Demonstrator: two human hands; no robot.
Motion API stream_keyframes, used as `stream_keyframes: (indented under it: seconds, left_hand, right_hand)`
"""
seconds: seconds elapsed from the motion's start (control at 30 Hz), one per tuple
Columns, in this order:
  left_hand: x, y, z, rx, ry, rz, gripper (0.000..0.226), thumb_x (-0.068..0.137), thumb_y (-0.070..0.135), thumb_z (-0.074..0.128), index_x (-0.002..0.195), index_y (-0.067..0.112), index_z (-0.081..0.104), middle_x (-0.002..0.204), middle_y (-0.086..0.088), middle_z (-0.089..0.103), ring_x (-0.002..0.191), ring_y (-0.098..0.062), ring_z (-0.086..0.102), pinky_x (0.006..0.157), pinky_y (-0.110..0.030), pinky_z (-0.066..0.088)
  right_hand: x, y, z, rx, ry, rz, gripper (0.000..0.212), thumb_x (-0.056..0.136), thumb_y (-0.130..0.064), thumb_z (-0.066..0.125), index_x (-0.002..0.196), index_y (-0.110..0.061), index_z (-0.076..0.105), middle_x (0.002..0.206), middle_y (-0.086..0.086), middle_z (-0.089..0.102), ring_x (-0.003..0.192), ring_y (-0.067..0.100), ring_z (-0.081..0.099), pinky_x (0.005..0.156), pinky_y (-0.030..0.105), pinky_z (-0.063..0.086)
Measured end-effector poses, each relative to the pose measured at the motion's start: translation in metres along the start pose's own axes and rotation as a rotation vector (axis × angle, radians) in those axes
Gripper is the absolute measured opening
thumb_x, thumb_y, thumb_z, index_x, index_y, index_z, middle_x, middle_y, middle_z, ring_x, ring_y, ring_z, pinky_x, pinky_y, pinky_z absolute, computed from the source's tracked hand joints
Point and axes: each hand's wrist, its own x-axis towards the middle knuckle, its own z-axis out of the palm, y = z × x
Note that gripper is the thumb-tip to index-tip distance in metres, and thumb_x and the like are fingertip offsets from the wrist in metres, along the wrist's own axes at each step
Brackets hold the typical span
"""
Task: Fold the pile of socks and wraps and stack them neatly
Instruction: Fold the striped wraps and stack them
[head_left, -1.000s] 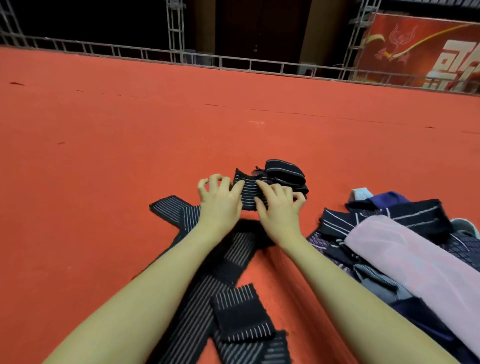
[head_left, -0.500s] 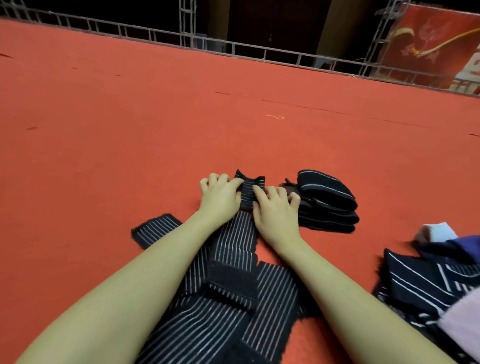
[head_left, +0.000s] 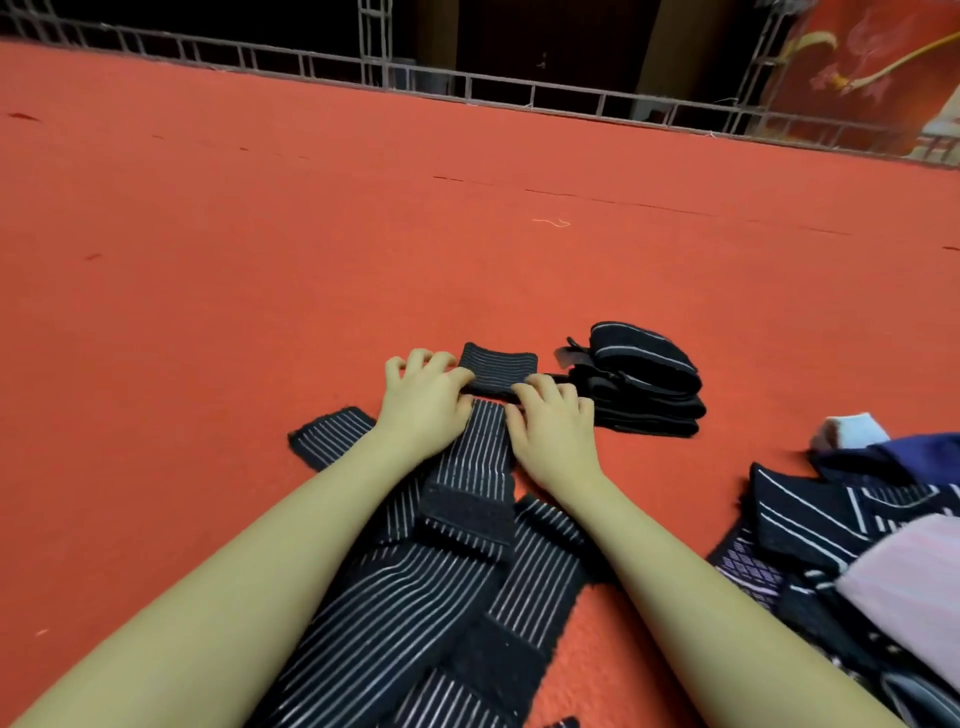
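Note:
A long black wrap with thin white stripes (head_left: 470, 467) runs from between my forearms out across the red carpet. Its far end is turned over into a short flat fold (head_left: 498, 366). My left hand (head_left: 423, 397) holds the fold's left side, thumb on top and fingers curled on the carpet. My right hand (head_left: 550, 421) grips its right side with bent fingers. Just right of my hands stands a stack of folded black wraps (head_left: 644, 384). A loose pile of dark striped socks (head_left: 831, 514) lies at the right edge.
More striped wrap strips lie crossed under my arms (head_left: 540, 571), with one end sticking out to the left (head_left: 327, 436). A pink cloth (head_left: 914, 582) and a white-and-blue sock (head_left: 852, 428) rest on the pile. A metal truss rail (head_left: 467, 83) borders the red carpet (head_left: 260, 234).
Both hands and the wrap's far end have shifted left, away from the folded stack. The turned-over end now lies flatter and wider beyond my fingers. The view has dipped and closed in.

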Motion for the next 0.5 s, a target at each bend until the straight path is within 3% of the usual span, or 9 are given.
stream_keyframes:
  seconds: [0.1, 0.23, 0.4, 0.5]
  left_hand:
    - [-0.024, 0.002, -0.010, -0.016, -0.065, -0.072, 0.039, 0.098, 0.039, 0.040, 0.130, 0.022, 0.054, 0.134, 0.002, 0.050, 0.127, -0.024, 0.032, 0.100, -0.041, 0.017]
    - [-0.050, 0.005, -0.009, -0.005, -0.166, -0.120, 0.048, 0.097, 0.049, 0.036, 0.133, 0.020, 0.050, 0.135, 0.001, 0.049, 0.128, -0.026, 0.032, 0.100, -0.042, 0.021]
    - [-0.070, 0.009, 0.006, -0.043, -0.113, -0.187, 0.052, 0.099, 0.052, 0.029, 0.137, 0.021, 0.045, 0.143, 0.005, 0.040, 0.131, -0.022, 0.027, 0.104, -0.041, 0.017]
    - [-0.069, 0.008, 0.010, -0.070, -0.059, -0.194, 0.048, 0.098, 0.051, 0.034, 0.133, 0.021, 0.049, 0.141, 0.004, 0.042, 0.130, -0.023, 0.027, 0.103, -0.040, 0.016]
  right_hand:
    - [-0.008, -0.006, -0.011, 0.104, -0.092, 0.028, 0.029, 0.099, -0.028, 0.039, 0.115, -0.015, 0.059, 0.121, 0.001, 0.056, 0.112, 0.026, 0.044, 0.089, 0.038, 0.028]
    - [-0.016, -0.015, -0.013, 0.173, -0.286, 0.056, 0.036, 0.098, -0.034, 0.041, 0.128, -0.016, 0.046, 0.134, 0.002, 0.048, 0.121, 0.029, 0.038, 0.096, 0.040, 0.026]
    - [-0.028, -0.015, -0.010, 0.198, -0.220, 0.084, 0.055, 0.099, -0.039, 0.042, 0.147, -0.017, 0.027, 0.146, 0.003, 0.035, 0.127, 0.027, 0.031, 0.098, 0.037, 0.021]
    - [-0.026, -0.014, -0.009, 0.186, -0.230, 0.111, 0.059, 0.098, -0.040, 0.043, 0.148, -0.015, 0.025, 0.140, 0.008, 0.034, 0.124, 0.028, 0.031, 0.099, 0.038, 0.021]
